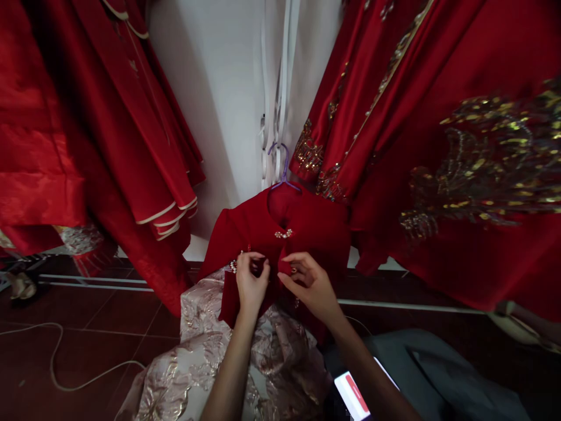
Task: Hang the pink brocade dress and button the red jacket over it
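Note:
A red jacket (232, 231) hangs in front of me on a purple hanger (284, 166). At its neckline sits a pearl-and-gold clasp (283, 234), with the fabric parted below it. My left hand (252, 286) has its fingers curled in a pinch at one front panel, beside a pearl ornament (233, 266). With thumb and fingers, my right hand (311, 286) grips the other front edge, where a small gold-toned fastener (294, 270) shows. The fingers partly hide the cloth they hold.
Red garments (162, 146) hang at the left, and red gowns with gold beading (486, 158) at the right. A shiny floral skirt (175, 374) spreads below the jacket. A lit phone (350, 394) lies by my right forearm. A white cable (55, 356) crosses the tiled floor.

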